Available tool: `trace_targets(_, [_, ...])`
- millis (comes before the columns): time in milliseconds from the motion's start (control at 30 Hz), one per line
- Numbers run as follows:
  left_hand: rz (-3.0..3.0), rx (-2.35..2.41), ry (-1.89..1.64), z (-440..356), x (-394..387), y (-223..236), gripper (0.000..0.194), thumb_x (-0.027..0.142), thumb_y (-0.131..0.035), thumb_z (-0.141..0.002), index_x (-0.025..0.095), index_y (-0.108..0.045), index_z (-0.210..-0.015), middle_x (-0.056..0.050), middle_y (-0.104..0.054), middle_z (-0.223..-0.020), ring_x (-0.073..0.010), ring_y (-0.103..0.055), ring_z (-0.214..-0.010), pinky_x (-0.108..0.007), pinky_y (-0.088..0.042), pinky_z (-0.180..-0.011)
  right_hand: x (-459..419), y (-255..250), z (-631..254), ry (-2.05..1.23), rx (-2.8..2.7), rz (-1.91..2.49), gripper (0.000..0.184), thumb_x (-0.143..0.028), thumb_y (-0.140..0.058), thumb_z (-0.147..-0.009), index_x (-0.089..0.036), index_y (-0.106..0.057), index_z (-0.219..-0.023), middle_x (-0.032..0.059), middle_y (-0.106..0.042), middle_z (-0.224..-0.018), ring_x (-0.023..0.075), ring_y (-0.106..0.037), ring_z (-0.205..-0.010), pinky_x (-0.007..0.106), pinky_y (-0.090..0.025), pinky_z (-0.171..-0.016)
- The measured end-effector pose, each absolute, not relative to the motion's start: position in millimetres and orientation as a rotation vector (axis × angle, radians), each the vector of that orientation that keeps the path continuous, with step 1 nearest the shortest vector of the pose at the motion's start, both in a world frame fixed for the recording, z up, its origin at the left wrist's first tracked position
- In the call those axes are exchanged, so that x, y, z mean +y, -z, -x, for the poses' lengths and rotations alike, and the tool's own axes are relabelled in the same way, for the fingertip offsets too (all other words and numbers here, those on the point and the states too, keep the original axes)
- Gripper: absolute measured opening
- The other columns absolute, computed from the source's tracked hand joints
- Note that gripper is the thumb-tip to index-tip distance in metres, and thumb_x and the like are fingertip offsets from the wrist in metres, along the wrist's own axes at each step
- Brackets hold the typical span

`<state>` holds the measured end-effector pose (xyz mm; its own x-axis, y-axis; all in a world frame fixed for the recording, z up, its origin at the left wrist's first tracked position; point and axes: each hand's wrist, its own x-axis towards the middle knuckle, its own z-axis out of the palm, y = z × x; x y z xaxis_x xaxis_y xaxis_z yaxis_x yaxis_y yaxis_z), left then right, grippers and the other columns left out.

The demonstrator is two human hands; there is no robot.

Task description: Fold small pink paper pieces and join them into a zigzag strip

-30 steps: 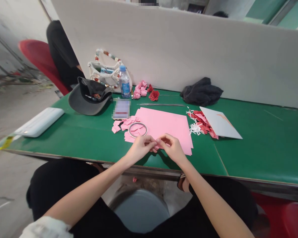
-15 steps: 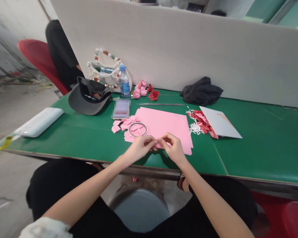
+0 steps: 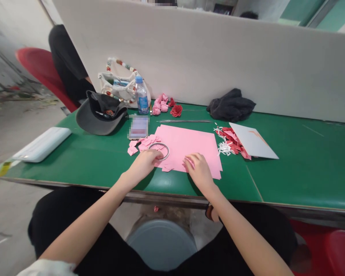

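Across the green tabletop (image 3: 301,176), the left hand (image 3: 143,163) and right hand (image 3: 200,172) curl half-open, grips unclear; the left nudging the ring (image 3: 168,151) could scatter paper pieces (image 3: 145,142).

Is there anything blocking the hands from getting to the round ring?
Nothing that I can see. The left hand is right at the ring's near edge, hiding a bit of the ring. Between the ring and the right hand there's only pink paper lying flat, so nothing stands up in the way.
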<state>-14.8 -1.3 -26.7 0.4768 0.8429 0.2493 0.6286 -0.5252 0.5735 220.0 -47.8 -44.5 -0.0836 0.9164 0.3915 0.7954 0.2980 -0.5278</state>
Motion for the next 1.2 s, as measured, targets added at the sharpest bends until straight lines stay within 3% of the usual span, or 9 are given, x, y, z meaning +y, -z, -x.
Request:
trace_targets(167, [-2.292,1.166,-0.936,13.4,-2.5,16.3,0.026,0.012,-0.052,-0.078,0.016,-0.07,-0.096,-0.009,-0.071,-0.099,-0.0234,-0.064,-0.095,-0.035,-0.047,-0.086,-55.2,44.4,-212.1,-0.336,-1.899,1.579,0.016,-0.022,-0.053,-0.086,-0.015,-0.062,-0.098,0.0115,-0.06,-0.096,0.0233,-0.059,-0.086,0.041,-0.05,-0.08])
trace_targets(333, [-1.998,1.056,-1.035,7.7,-6.0,8.6,0.024,0.022,-0.054,-0.084,0.015,-0.068,-0.101,-0.009,-0.07,-0.101,-0.022,-0.064,-0.097,-0.034,-0.049,-0.087,-55.7,38.9,-202.6,-0.712,-1.798,1.191,0.022,-0.022,-0.053,-0.088,-0.018,-0.06,-0.108,0.0088,-0.064,-0.105,0.0173,-0.064,-0.091,0.032,-0.055,-0.082])
trace_targets(500, [-1.89,0.891,-1.049,-5.6,-18.2,5.2,0.021,0.023,-0.057,-0.084,0.015,-0.067,-0.101,-0.009,-0.068,-0.099,-0.0194,-0.063,-0.094,-0.031,-0.05,-0.082,-61.9,22.7,-203.3,-0.372,-1.72,1.036,0.032,-0.018,-0.05,-0.09,-0.024,-0.056,-0.12,0.0077,-0.06,-0.114,0.0182,-0.062,-0.099,0.037,-0.052,-0.091])
trace_targets(633, [-1.903,0.825,-1.026,-18.6,-31.2,7.6,0.021,0.023,-0.056,-0.086,0.017,-0.066,-0.104,-0.009,-0.067,-0.099,-0.0177,-0.062,-0.091,-0.029,-0.05,-0.079,-67.1,16.0,-203.5,-0.206,-1.754,1.002,0.036,-0.015,-0.053,-0.088,-0.026,-0.057,-0.122,0.008,-0.056,-0.122,0.0221,-0.053,-0.117,0.042,-0.045,-0.102])
trace_targets(933, [-1.579,0.629,-0.9,-18.4,-35.5,10.2,0.022,0.026,-0.058,-0.087,0.015,-0.065,-0.104,-0.008,-0.068,-0.096,-0.0178,-0.064,-0.088,-0.029,-0.051,-0.078,-51.9,17.5,-217.1,-0.399,-1.63,1.078,0.042,-0.03,-0.063,-0.083,-0.026,-0.055,-0.124,0.0082,-0.054,-0.128,0.0234,-0.048,-0.123,0.044,-0.037,-0.106])
trace_targets(1000, [-1.556,0.625,-0.884,-17.7,-35.3,8.4,0.022,0.026,-0.058,-0.086,0.015,-0.066,-0.104,-0.008,-0.069,-0.094,-0.0173,-0.064,-0.087,-0.027,-0.051,-0.077,-49.7,18.8,-221.0,-0.561,-1.579,1.08,0.035,-0.033,-0.063,-0.083,-0.024,-0.059,-0.117,0.0075,-0.062,-0.116,0.0223,-0.057,-0.111,0.04,-0.044,-0.098])
trace_targets(1067, [-1.551,0.646,-0.881,-18.1,-35.9,7.4,0.023,0.025,-0.058,-0.086,0.014,-0.066,-0.105,-0.008,-0.069,-0.093,-0.0169,-0.065,-0.088,-0.025,-0.051,-0.076,-50.2,19.4,-223.1,-0.724,-1.537,1.076,0.024,-0.034,-0.06,-0.085,-0.022,-0.064,-0.106,0.0046,-0.067,-0.094,0.0183,-0.064,-0.086,0.034,-0.051,-0.082])
trace_targets(1133, [-1.541,0.665,-0.891,-19.3,-37.2,7.2,0.024,0.026,-0.059,-0.086,0.015,-0.065,-0.106,-0.008,-0.069,-0.097,-0.0174,-0.065,-0.091,-0.027,-0.051,-0.08,-52.6,18.6,-223.5,-0.763,-1.538,1.087,0.018,-0.033,-0.058,-0.087,-0.021,-0.067,-0.097,0.0014,-0.064,-0.078,0.0138,-0.06,-0.064,0.029,-0.05,-0.067])
trace_targets(1200, [-1.534,0.685,-0.902,-20.8,-38.5,7.7,0.026,0.028,-0.061,-0.084,0.016,-0.065,-0.107,-0.008,-0.069,-0.101,-0.0188,-0.065,-0.094,-0.029,-0.053,-0.081,-55.4,16.5,-222.8,-0.681,-1.578,1.104,0.016,-0.032,-0.058,-0.086,-0.021,-0.068,-0.092,0.0006,-0.063,-0.075,0.012,-0.055,-0.058,0.027,-0.046,-0.061])
